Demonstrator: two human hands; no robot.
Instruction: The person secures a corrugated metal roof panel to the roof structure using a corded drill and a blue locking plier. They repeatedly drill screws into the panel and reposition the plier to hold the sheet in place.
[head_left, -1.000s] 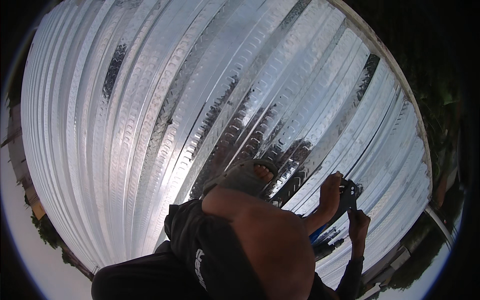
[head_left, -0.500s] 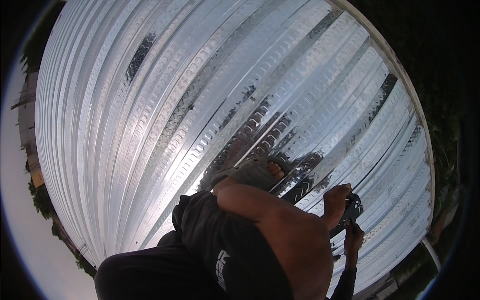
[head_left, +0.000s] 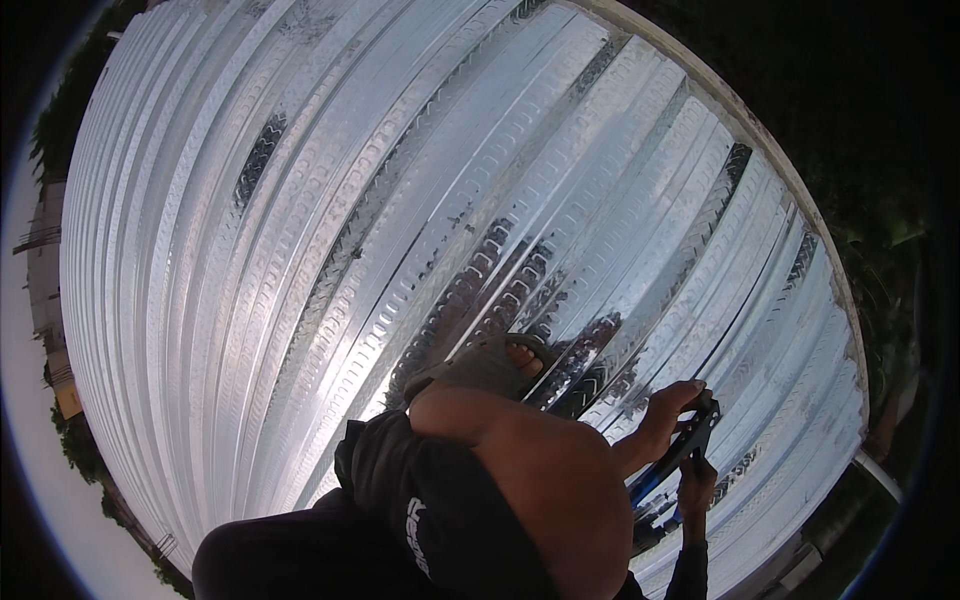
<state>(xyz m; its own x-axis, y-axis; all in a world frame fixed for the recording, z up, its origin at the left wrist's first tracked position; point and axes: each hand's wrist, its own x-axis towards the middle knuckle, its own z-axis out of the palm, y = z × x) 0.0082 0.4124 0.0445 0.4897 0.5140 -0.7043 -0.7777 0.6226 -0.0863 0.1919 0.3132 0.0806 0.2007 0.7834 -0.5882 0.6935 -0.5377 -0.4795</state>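
At the lower right, a black hand tool with blue parts [head_left: 688, 437] is held low over the ribbed shiny metal sheeting [head_left: 420, 150]. My left hand [head_left: 664, 420] grips its upper end, thumb toward the black head. Just right of and below that, my right hand [head_left: 697, 488] is closed on the tool, the forearm in a dark sleeve. My bare knee [head_left: 545, 490] partly hides the left arm and the tool's lower part. A smaller dark object [head_left: 655, 522] under the tool is too hidden to name.
My foot in a grey sandal [head_left: 480, 360] rests on the sheeting. The raised edge [head_left: 795, 180] curves along the right, with dark foliage [head_left: 880, 200] beyond and a pale pipe [head_left: 878, 472] jutting out. Buildings [head_left: 55, 375], trees and sky show at the far left.
The view has shifted slightly. My right hand dropped from near the tool's head, then rose a little. My left hand moved down and stays on the tool, which now shows more of its length.
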